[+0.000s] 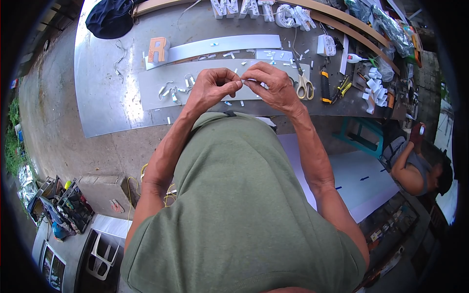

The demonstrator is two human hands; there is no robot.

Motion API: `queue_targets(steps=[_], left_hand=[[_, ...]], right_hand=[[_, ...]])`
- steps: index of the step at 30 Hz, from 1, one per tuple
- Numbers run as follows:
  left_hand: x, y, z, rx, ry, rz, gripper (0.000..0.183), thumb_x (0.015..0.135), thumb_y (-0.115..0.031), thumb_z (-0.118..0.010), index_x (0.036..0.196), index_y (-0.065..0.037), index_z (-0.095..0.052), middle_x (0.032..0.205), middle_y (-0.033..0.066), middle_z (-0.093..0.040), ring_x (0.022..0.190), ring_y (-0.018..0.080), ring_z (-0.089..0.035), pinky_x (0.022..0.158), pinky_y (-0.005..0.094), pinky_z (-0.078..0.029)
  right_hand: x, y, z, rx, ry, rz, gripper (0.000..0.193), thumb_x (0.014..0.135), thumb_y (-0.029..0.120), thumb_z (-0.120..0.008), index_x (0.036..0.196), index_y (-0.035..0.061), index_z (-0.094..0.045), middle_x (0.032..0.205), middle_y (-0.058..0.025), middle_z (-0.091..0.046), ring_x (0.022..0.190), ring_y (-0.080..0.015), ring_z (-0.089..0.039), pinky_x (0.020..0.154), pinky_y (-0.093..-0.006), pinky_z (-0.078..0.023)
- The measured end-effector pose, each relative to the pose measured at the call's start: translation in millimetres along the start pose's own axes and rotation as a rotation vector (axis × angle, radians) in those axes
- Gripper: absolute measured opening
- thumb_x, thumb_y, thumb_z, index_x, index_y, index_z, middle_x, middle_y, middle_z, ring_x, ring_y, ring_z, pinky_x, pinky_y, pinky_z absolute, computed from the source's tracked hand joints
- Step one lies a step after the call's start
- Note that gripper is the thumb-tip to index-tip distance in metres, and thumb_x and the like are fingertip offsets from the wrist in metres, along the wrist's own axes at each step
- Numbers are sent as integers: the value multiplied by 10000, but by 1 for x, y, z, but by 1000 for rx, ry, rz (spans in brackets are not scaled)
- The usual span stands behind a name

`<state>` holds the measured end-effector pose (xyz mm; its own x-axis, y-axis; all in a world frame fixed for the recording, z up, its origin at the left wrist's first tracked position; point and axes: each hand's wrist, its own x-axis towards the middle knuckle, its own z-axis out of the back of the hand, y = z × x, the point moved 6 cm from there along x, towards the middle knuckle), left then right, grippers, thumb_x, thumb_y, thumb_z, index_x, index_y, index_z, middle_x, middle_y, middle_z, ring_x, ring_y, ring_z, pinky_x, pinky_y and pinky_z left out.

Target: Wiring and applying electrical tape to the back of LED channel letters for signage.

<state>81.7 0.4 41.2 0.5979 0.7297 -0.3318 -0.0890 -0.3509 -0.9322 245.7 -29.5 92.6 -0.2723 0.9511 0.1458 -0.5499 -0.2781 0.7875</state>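
Olive-green cotton T-shirt point(234, 210) fills the near field, worn by the person; both bare forearms rise from it toward the bench.

Item 1: left hand point(211, 89), fingers curled in, thumb and forefinger pinched on one end of a small white strip point(245, 81).

Item 2: right hand point(274, 87), likewise curled, fingertips pinched on the other end of the same strip. The 2 hands meet tip to tip above the near edge of the metal-topped workbench point(107, 93); the strip is held in the air between them, over the front grey panel.

Item 3: long grey sheet panel point(156, 90) lying flat under the hands, scattered with small white offcuts and bent wire-like scraps point(173, 91).

Item 4: scissors with yellow and white handles point(304, 84), just right of the right hand, on the panel's end.

Item 5: utility knife, black and yellow point(325, 85), beside the scissors; yellow-handled pliers point(343, 88) further right.

Item 6: second, narrower silver strip panel point(215, 46) behind the first, with 1 orange letter point(157, 50) standing at its left end.

Item 7: row of white channel letters point(261, 12) along the far edge.

Item 8: dark cloth bundle point(111, 18) at the far left corner of the bench.

Item 9: another person point(415, 168) seated low at the right, beyond a teal stool point(359, 134).
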Motion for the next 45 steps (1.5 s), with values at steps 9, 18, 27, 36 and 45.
queue_targets(steps=[9,18,27,36,45], left_hand=[[6,-2,0,23,3,16,206,873,-178,-763,920,20,-729,760,30,-678,677,94,-604,629,254,-489],[-6,5,-7,172,-146,17,85,810,-83,-720,827,0,-712,685,-13,-656,622,29,-537,574,220,-419],[-3,-13,-10,199,-257,-19,105,822,-101,-722,821,1,-698,669,-35,-613,621,23,-497,558,220,-381],[3,-2,10,-149,-241,-3,131,903,-148,-743,941,-24,-727,762,-19,-665,646,40,-543,579,210,-398],[34,35,46,-92,-364,5,168,908,-152,-771,1012,-25,-736,861,-15,-687,775,54,-578,700,229,-441]], right_hand=[[8,6,6,-98,26,85,134,802,34,-746,930,56,-717,864,-68,-681,814,-237,-659,704,-348,-540],[-2,19,-10,-118,-54,-3,75,734,15,-687,794,32,-644,758,-80,-620,726,-247,-609,650,-370,-501],[5,5,-4,-63,-214,-171,97,723,69,-688,707,39,-598,698,-88,-616,718,-259,-627,650,-399,-503],[-28,-93,113,-627,-316,-481,181,872,27,-577,1016,33,-687,960,-132,-704,912,-347,-676,785,-462,-542],[32,241,100,47,-537,854,296,840,209,-594,1000,-36,-639,1210,-159,-644,1040,-277,-652,827,-457,-521]])
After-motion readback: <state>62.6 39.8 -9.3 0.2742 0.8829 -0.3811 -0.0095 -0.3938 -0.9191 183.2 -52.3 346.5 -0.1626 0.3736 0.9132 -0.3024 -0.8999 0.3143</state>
